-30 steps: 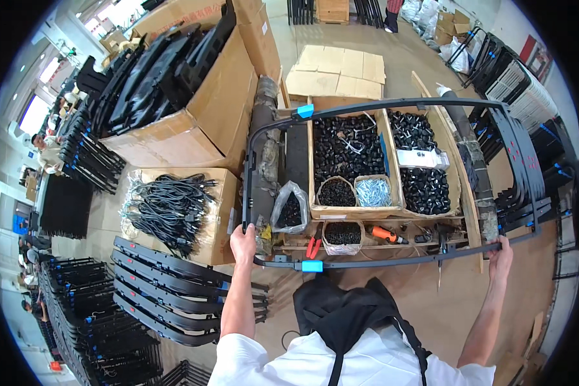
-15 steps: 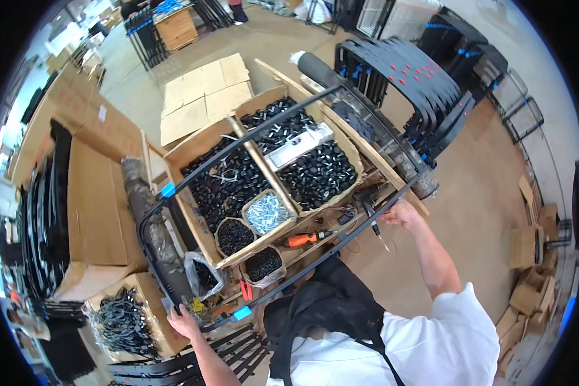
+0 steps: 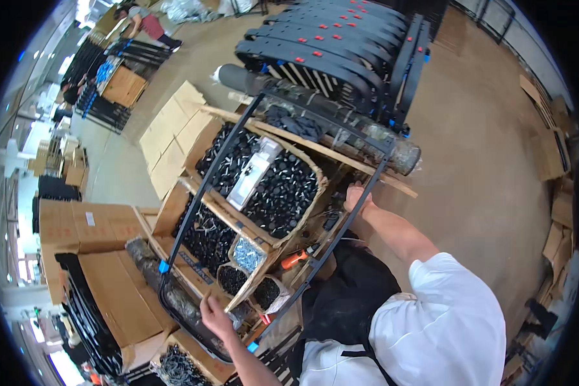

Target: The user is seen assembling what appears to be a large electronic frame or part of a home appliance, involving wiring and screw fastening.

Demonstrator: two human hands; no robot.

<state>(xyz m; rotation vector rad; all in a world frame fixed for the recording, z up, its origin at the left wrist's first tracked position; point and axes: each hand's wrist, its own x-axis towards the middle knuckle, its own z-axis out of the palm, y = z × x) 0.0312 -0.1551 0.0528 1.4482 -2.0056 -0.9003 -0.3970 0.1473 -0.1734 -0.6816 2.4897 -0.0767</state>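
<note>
**Worker grips black frame over parts crate**

A person in a white shirt and black apron holds a large black frame (image 3: 283, 186) w/ both hands above a wooden crate (image 3: 273, 241) of small parts. The left hand (image 3: 215, 315) is closed on the frame's near end, fingers curled over the tube, close to a blue clip (image 3: 163, 266). The right hand (image 3: 356, 196) is wrapped round the far side rail, arm stretched out over the crate's edge. The frame lies tilted across the crate, its long rails running from lower left to upper right, its far end reaching a wrapped roll (image 3: 341, 119) by the rack.

Under the frame, the crate's compartments hold heaps of black fittings (image 3: 283, 190); a white box (image 3: 251, 174) rests on top of one heap. A smaller cup holds shiny screws (image 3: 246, 255). An orange-handled tool (image 3: 297, 258) lies at the crate's near edge, just inside the right rail.

Behind the crate, a stack of black frames w/ red tags (image 3: 341, 45) stands on the floor. Flat cardboard sheets (image 3: 170, 138) lie left of the crate; open cartons (image 3: 116, 296) sit at lower left. Another person (image 3: 145, 22) bends over at upper left, well apart.
</note>
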